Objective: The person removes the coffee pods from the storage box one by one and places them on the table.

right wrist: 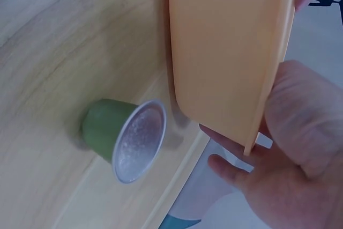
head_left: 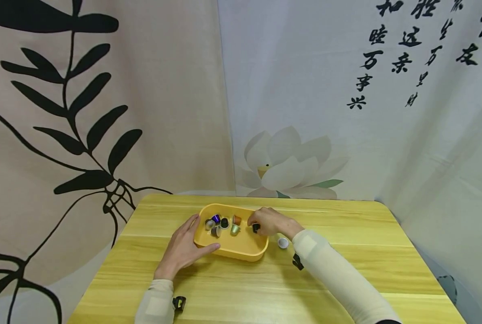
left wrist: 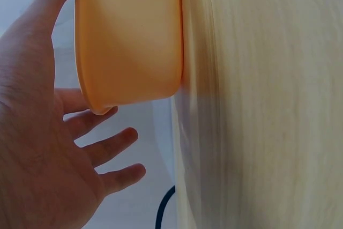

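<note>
Tabletop (head_left: 346, 252) of pale yellow wood with lengthwise grain fills the lower part of the head view, its far corners rounded. Behind it hang two printed cloth backdrops that meet in a corner: the left one (head_left: 103, 112) is beige with large black leaves and stems, the right one (head_left: 346, 112) is pale grey with a white lotus flower low down and black brush calligraphy at the upper right.

A yellow tray (head_left: 241, 249) with rounded corners sits on the near-left middle of the table. Inside it lie several small coffee capsules (head_left: 224, 223), among them purple, dark, orange and pale green ones, clustered toward its far end.

The left hand (head_left: 183, 249) rests against the tray's left side with fingers straight and spread, the thumb laid along the near wall; in the left wrist view the open palm lies beside the tray's outer wall, grasping nothing. The right hand (head_left: 270, 222) reaches over the tray's right rim with fingers curled, pinching a small dark capsule (head_left: 256, 228) at the fingertips, just inside the rim.

A green capsule (right wrist: 124, 138) with a silver foil top lies on its side on the table just right of the tray, apart from the right hand
</note>
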Tool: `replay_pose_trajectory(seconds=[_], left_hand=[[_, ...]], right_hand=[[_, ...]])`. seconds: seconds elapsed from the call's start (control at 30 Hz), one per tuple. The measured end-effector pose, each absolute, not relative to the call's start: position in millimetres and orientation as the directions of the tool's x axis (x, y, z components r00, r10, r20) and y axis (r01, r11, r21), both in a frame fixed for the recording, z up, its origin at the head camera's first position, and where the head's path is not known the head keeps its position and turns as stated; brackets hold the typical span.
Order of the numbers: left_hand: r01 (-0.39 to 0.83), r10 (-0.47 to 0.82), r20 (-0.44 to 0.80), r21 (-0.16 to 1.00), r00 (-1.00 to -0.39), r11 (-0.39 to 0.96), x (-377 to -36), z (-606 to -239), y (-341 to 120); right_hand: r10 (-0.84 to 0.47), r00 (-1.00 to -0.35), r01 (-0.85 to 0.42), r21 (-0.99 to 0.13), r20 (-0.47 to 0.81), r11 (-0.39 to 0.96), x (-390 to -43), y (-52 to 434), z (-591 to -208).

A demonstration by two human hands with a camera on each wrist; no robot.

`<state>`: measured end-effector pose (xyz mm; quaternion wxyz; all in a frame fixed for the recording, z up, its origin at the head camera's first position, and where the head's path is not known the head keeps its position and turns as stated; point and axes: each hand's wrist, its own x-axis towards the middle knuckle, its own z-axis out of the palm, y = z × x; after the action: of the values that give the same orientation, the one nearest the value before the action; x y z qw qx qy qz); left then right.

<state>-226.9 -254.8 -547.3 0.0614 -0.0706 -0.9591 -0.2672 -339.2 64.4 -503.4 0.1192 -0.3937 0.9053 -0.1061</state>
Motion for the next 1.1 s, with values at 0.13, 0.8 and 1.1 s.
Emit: replay_pose_trajectory(seconds=[0.13,0.8,1.1], left_hand=[[0.170,0.102,0.160,0.503,-0.982,0.847,-226.6,-547.5,-254.4],[0.175,0.110,0.156,0.502,-0.982,0.847,-227.2,-547.3,-255.4],[0.163,0.108,0.137,0.503,-0.985,0.849,-227.2,-548.1,-256.5]], right_hand=[[-0.732,-0.668,-0.683,-0.283,-0.132,0.674,-337.6,64.1,-502.6],[-0.733,-0.678,-0.691,-0.290,-0.061,0.663,-339.4,67.7,-505.8],[-0.742,-0.666,-0.717,-0.335,0.071,0.611,-336.0,77.5,-496.9]])
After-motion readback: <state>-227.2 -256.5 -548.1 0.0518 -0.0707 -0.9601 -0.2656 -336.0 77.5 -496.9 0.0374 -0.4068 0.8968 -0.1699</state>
